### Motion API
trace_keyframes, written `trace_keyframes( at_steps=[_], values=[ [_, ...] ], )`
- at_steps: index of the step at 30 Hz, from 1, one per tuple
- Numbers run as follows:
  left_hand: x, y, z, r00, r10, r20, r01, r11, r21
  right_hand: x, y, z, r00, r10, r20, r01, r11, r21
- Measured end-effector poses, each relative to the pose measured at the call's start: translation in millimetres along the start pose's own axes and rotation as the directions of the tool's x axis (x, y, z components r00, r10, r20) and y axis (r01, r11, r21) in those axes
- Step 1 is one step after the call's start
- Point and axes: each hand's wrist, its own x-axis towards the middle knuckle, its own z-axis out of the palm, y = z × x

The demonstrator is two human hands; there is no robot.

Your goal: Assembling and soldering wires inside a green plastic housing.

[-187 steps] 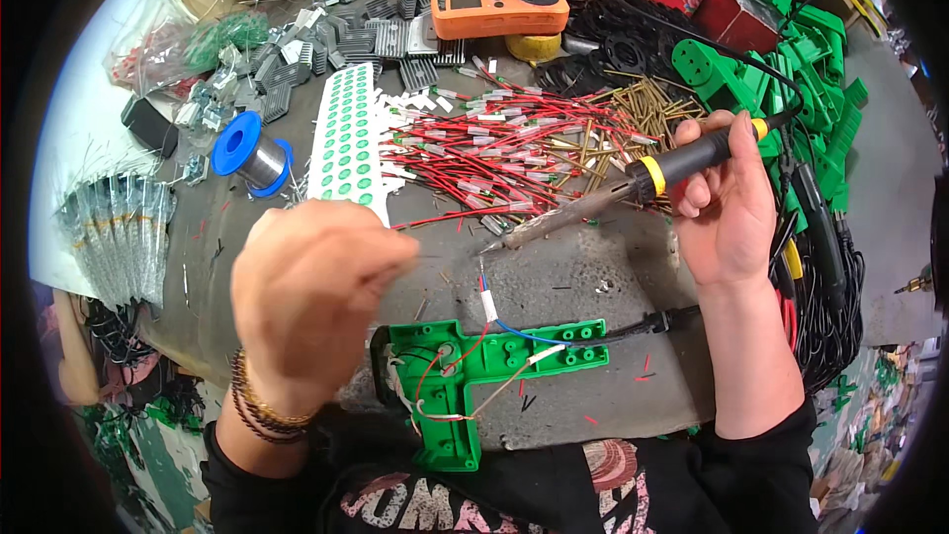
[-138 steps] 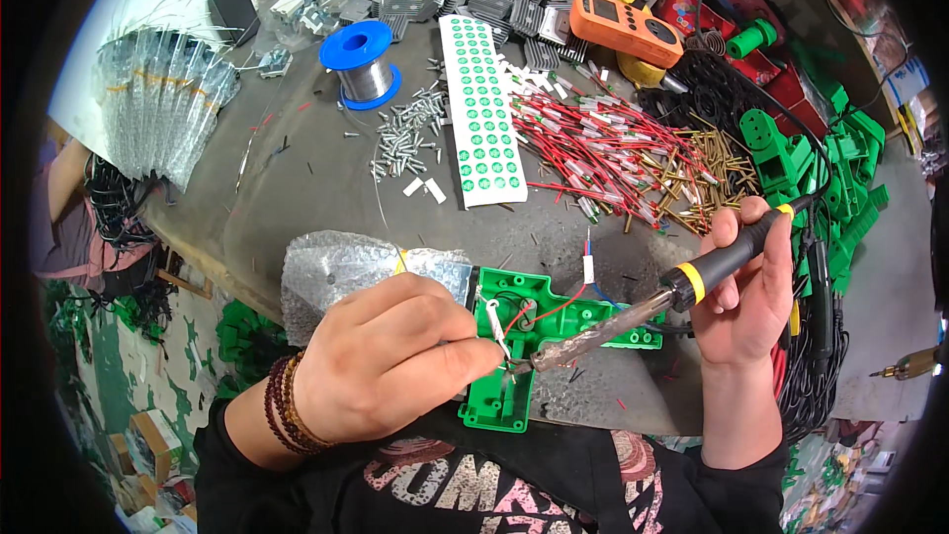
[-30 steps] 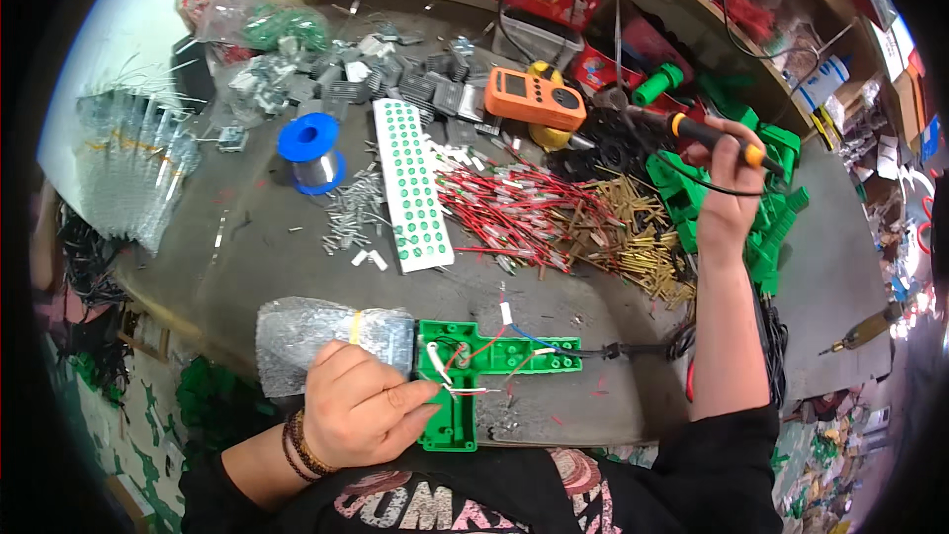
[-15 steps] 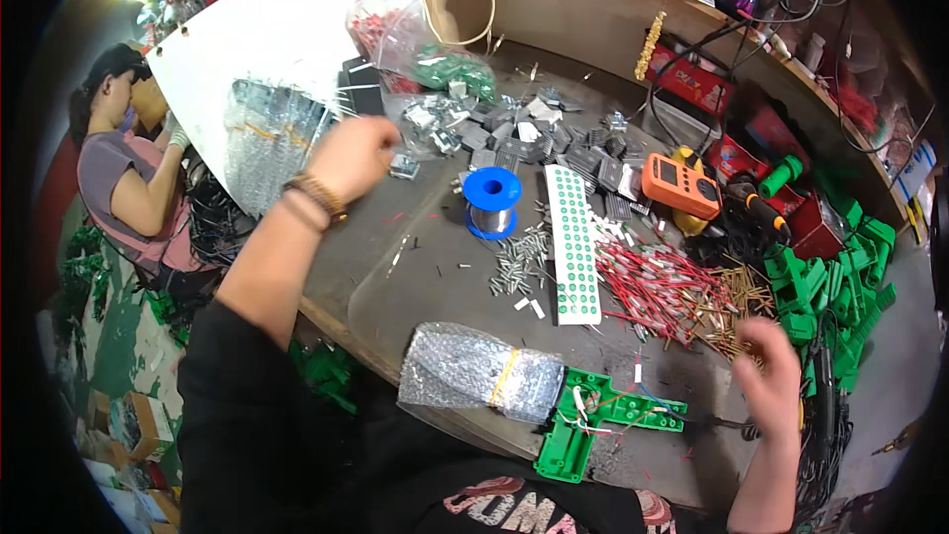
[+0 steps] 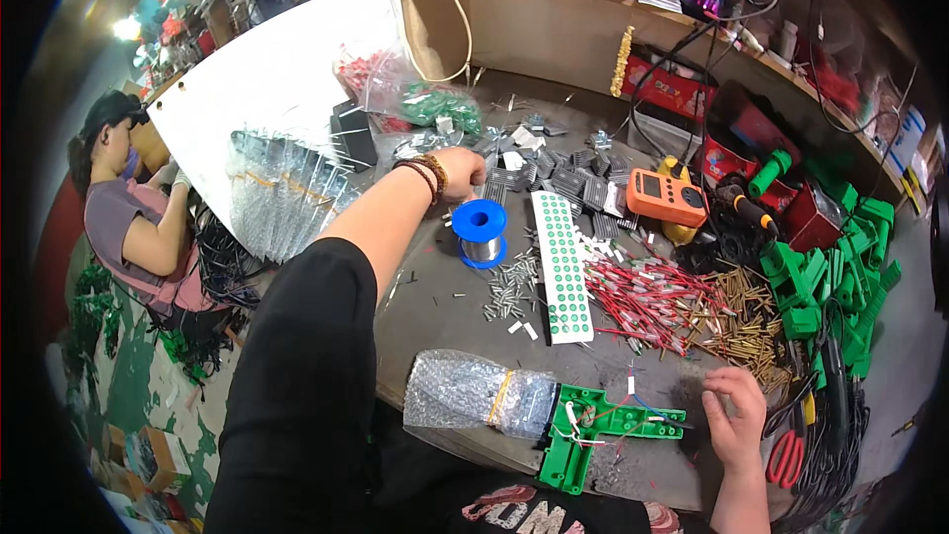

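Observation:
My left hand (image 5: pixel 458 173) reaches across to the near edge of the grey block-shaped parts (image 5: pixel 568 178), just behind a blue spool of solder wire (image 5: pixel 479 235). Its fingers are bunched and point down; whatever they hold is hidden. Over the right side of the bench hovers my right hand (image 5: pixel 736 420), fingers loosely curved, thumb apart, nothing in it. Beside it lies an open green plastic housing (image 5: pixel 568 450) with red, white and blue wires inside. A bubble-wrapped bundle (image 5: pixel 474 396) with a yellow band touches the housing's left side.
A sticker sheet (image 5: pixel 563 272) with green dots lies mid-bench. Around it are small metal pins (image 5: pixel 514 287), red-wired parts (image 5: pixel 647 302), brass-coloured pins (image 5: pixel 741 316) and green housings (image 5: pixel 840 272). An orange meter (image 5: pixel 667 198) stands behind; red-handled scissors (image 5: pixel 787 458) lie right. A co-worker (image 5: pixel 133 208) sits left.
My left hand has moved right, from beside the bubble-wrapped stack to the grey parts behind the spool. My right hand has shifted left and down, closer to the green housing.

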Motion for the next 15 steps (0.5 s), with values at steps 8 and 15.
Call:
trace_keyframes(
  at_steps=[8, 15],
  values=[
    [-3.5, -23.0, 17.6, 0.998, 0.038, -0.047, -0.033, 0.994, 0.102, 4.1, -5.2, -3.7, 0.997, -0.068, -0.038, 0.067, 0.998, -0.012],
    [-55.0, -10.9, -7.6, 0.980, -0.151, -0.128, 0.143, 0.987, -0.072, -1.0, -11.5, -11.4, 0.998, -0.059, -0.025, 0.060, 0.998, 0.018]
  ],
)
